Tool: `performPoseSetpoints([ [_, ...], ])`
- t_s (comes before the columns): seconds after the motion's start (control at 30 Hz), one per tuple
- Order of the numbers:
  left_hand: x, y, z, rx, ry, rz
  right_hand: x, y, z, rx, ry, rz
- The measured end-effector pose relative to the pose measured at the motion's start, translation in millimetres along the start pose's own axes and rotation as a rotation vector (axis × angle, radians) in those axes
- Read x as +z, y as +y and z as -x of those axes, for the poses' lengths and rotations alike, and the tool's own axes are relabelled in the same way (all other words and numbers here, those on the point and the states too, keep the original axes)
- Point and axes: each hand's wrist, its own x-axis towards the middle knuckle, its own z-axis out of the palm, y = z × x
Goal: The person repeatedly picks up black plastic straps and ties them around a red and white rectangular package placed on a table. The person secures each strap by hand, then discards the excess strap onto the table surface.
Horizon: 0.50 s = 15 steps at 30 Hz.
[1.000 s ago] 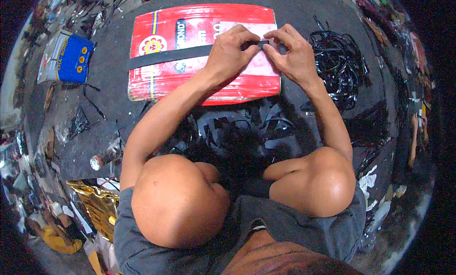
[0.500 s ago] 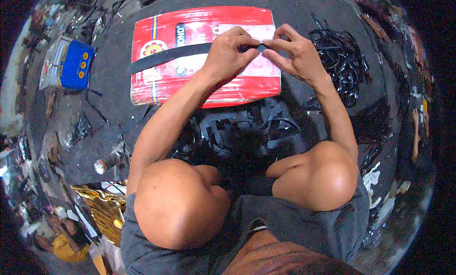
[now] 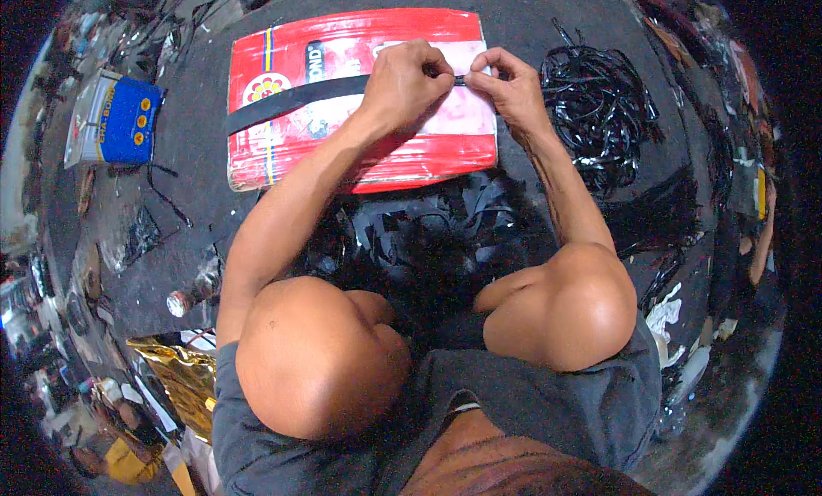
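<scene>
A red, plastic-wrapped slab or flattened box (image 3: 342,162) lies in front of me, with a long black strip (image 3: 300,98) laid across it. My left hand (image 3: 404,87) is closed over the strip, thumb and fingers pinched near its right part. Close beside it, my right hand (image 3: 511,89) pinches the thin dark end of the same strip between thumb and fingertips. A short narrow piece of the strip shows between the two hands. Both hands are above the right half of the slab; the left one's palm side is hidden.
A tangled heap of shiny black strips (image 3: 599,111) lies to the right. More flat black strips (image 3: 411,226) pile up between the slab and my knees. On the left stand a blue and white tin (image 3: 128,119) and a lying bottle-like object (image 3: 190,297); gold foil (image 3: 180,380) is nearer.
My right hand has turned slightly and its fingers have drawn closer round the strip's end. The left hand stays pinched on the strip. The whole view has shifted a little.
</scene>
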Motion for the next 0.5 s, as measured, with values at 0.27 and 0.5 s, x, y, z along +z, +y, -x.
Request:
performPoseSetpoints([
  [0.27, 1.2, -5.4, -9.0, 0.111, -0.057, 0.032, 0.9, -0.6, 6.6, 0.092, 0.13, -0.246],
  [0.5, 36.0, -10.5, -3.9, 0.238, 0.111, 0.165, -4.6, -3.9, 23.2, 0.265, -0.02, -0.395],
])
